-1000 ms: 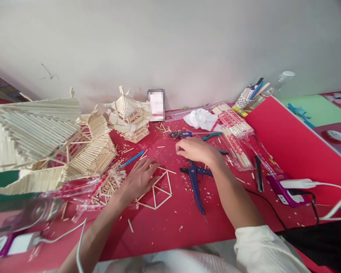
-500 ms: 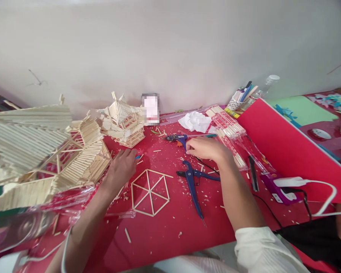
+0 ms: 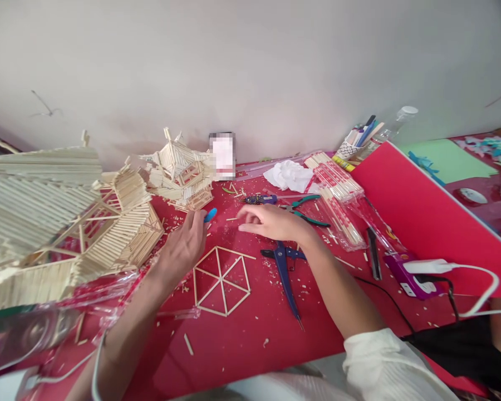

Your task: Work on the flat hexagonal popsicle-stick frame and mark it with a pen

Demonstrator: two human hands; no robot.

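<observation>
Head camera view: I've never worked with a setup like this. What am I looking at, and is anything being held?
There is no machine here: you see a person's two bare hands. Every picture comes from one camera worn on that person's head, looking forward and down. On the red table, a six-sided stick frame lies between the forearms. Stick models stand to the left; packs of sticks lie to the right. A blue hand tool, a glue gun and green-handled pliers are near the right hand, which appears to hold nothing. The left hand grips a slim blue tool, mostly hidden by the fingers.
</observation>
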